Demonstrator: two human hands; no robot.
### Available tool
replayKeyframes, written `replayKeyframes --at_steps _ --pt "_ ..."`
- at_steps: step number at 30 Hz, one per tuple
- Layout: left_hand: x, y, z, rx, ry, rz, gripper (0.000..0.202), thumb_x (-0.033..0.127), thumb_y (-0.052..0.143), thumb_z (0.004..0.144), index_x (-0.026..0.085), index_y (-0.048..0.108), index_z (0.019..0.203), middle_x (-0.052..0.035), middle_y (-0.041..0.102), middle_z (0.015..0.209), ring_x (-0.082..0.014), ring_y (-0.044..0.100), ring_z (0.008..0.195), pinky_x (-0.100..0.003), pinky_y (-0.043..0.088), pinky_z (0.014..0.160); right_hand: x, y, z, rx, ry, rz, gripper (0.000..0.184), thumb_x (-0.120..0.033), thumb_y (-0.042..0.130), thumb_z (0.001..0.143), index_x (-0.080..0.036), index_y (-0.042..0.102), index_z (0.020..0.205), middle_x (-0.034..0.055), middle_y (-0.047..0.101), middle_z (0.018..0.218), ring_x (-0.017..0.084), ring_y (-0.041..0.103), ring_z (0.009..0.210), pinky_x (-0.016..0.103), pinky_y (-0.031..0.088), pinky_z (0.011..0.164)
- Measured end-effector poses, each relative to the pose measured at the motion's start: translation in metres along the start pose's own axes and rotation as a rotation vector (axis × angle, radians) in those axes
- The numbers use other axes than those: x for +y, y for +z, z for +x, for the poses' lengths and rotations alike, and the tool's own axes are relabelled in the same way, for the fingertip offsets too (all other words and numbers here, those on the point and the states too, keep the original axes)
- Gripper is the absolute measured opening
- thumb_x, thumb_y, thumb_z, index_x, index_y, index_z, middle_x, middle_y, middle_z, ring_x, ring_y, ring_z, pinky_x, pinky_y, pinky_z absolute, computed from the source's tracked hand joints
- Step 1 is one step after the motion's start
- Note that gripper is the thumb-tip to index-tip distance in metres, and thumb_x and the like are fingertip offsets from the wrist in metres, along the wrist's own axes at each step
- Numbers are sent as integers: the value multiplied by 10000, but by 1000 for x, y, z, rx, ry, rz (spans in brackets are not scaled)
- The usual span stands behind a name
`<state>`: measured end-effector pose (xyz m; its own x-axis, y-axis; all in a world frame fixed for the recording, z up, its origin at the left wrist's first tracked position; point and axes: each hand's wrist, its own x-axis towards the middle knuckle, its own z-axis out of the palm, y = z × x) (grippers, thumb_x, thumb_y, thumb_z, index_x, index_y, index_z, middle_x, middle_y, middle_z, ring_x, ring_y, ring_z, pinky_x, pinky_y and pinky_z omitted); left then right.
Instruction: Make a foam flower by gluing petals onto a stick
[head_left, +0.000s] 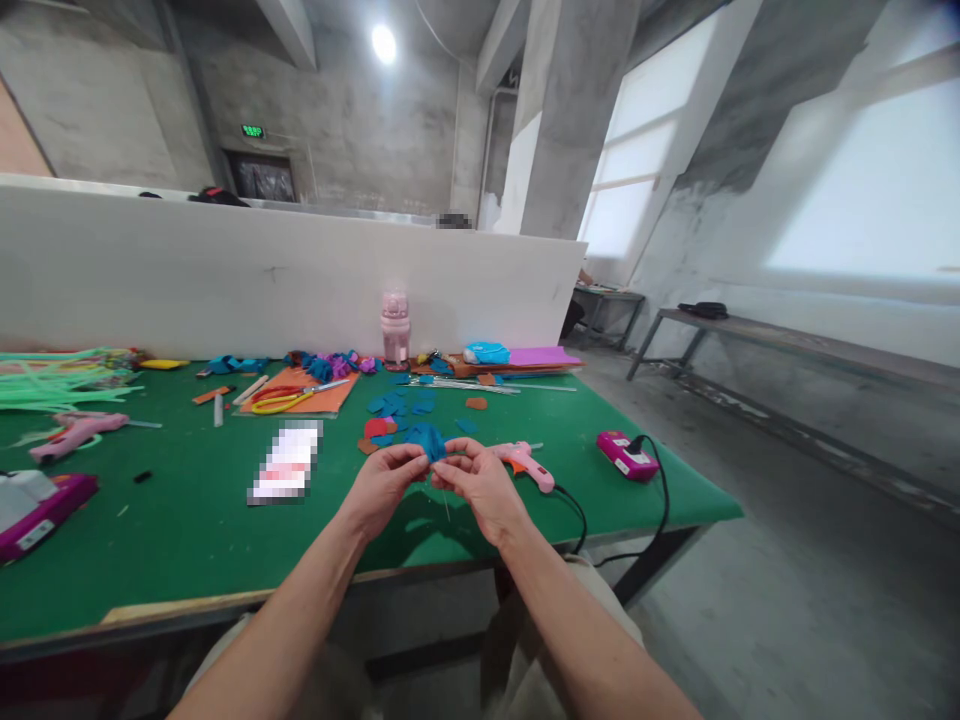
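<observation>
Both hands meet over the green table, closed on a small blue flower-like bundle of layered petals (426,437). My left hand (386,485) pinches its lower left side between thumb and fingers. From the right, my right hand (476,485) pinches at its base, and a thin pale stem or wire hangs below the fingers. Loose blue petal-shaped pieces (390,404) lie just beyond, along with a red piece (376,427) and brown pieces. A pink glue gun (532,466) rests right beside my right hand.
Yellow-and-red-handled scissors (285,400) lie on orange sheets. A pink bottle (396,330) stands against the white partition (300,270). A magenta power box (627,455) with a black cord sits at right. Another glue gun (79,433) and green strips (60,380) lie at left.
</observation>
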<state>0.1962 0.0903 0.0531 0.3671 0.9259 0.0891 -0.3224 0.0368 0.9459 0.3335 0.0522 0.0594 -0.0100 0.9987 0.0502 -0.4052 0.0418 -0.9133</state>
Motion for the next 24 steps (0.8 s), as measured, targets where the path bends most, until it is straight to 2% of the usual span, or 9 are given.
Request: replayKeyframes --at_steps 10,16,24 --pt "-2 -2 0 -17 -4 20 134 250 690 622 136 622 629 -5 597 595 -105 549 591 -230 421 623 0 1 0 4 -17 -59 343 -245 719 559 -183 507 821 -56 597 600 108 600 564 240 452 608" --pt "-5 1 0 12 -14 -52 138 224 702 610 137 606 657 5 590 591 -98 551 581 -227 419 621 1 0 1 -11 -52 -78 317 -252 715 565 -183 509 795 -53 601 608 105 595 577 251 456 643" --pt "-3 5 -1 37 17 -68 159 225 700 608 132 617 706 -7 619 662 -100 555 617 -228 419 640 3 3 1 14 -61 -49 295 -265 721 560 -169 539 772 -43 595 617 94 574 575 240 461 630"
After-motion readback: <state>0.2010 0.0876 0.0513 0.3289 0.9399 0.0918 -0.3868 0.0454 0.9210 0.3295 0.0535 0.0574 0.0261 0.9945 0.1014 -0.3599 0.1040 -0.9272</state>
